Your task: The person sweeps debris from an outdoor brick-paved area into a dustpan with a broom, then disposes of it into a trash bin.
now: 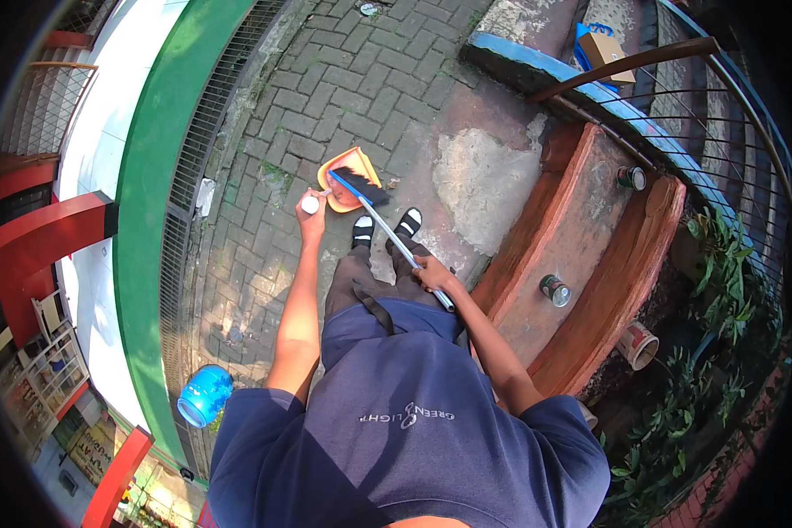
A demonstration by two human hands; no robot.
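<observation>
Dustpan (pixel 341 176), orange, is set on the paving bricks (pixel 352 79) just ahead of the left hand (pixel 311 216), which is closed around its white-tipped handle (pixel 310 204). Broom (pixel 387 227), with a dark brush head and blue collar, is laid with its bristles in the pan; its pale shaft runs back to the right hand (pixel 433 275), by which it is gripped near the upper end. Two tins (pixel 554 290) are seen on the red bench (pixel 581 220), well to the right of that hand.
</observation>
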